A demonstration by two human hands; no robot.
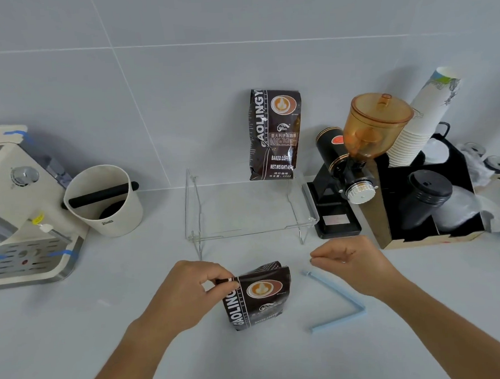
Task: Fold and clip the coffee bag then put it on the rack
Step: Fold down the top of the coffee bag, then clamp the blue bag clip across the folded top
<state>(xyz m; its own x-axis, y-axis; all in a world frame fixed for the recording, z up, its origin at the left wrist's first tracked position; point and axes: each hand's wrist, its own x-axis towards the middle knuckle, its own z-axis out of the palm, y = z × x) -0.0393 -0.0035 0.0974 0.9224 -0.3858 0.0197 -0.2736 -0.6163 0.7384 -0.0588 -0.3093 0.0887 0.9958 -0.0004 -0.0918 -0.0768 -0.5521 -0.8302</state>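
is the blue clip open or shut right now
Open. The blue clip lies on the counter with its two arms spread in a V, joined only at the hinge, beside the coffee bag, not on it.

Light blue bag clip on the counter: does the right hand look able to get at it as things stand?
Probably yes. The right hand hovers just above the near tip of the light blue bag clip, which lies open in a V on bare counter. Nothing sits between them; the coffee bag stands to the left, pinched by the left hand.

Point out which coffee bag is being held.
The near coffee bag in front of the rack, pinched by the left hand; the other bag stands untouched on the rack.
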